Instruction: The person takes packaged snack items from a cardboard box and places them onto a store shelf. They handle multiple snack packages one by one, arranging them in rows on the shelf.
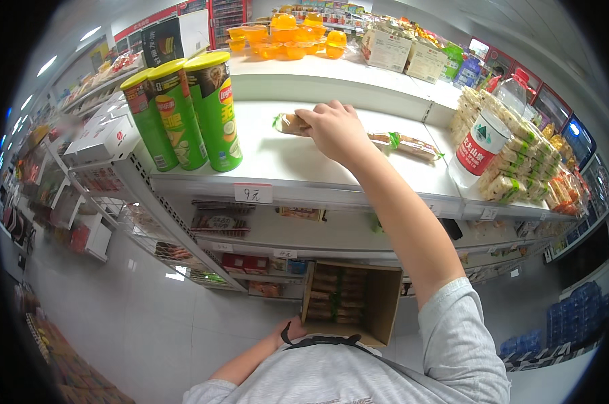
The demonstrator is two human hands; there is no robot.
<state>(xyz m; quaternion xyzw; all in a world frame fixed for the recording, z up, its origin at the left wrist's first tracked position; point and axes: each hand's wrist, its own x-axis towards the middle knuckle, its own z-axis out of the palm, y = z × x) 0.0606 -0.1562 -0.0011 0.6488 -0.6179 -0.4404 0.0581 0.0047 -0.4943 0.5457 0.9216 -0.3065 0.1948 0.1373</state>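
Observation:
My right hand (335, 130) reaches over the white upper shelf, its fingers around a brown snack bar in clear wrapping with green ends (290, 124). Whether that bar touches the shelf board is hard to tell. To the right of my wrist, similar wrapped bars (418, 146) lie end to end on the shelf. Low against my body, my left hand (297, 327) grips the left side of an open cardboard box (388, 308). Inside the box are stacked rows of brown wrapped bars (337, 295); my left fingers are partly hidden.
Green Lay's chip canisters (216, 116) stand left on the shelf. A large water bottle (479, 146) and stacked wrapped snacks (516, 161) stand right. Orange jelly cups (294, 38) sit on the raised ledge behind. A price card (253, 193) hangs on the shelf's front edge.

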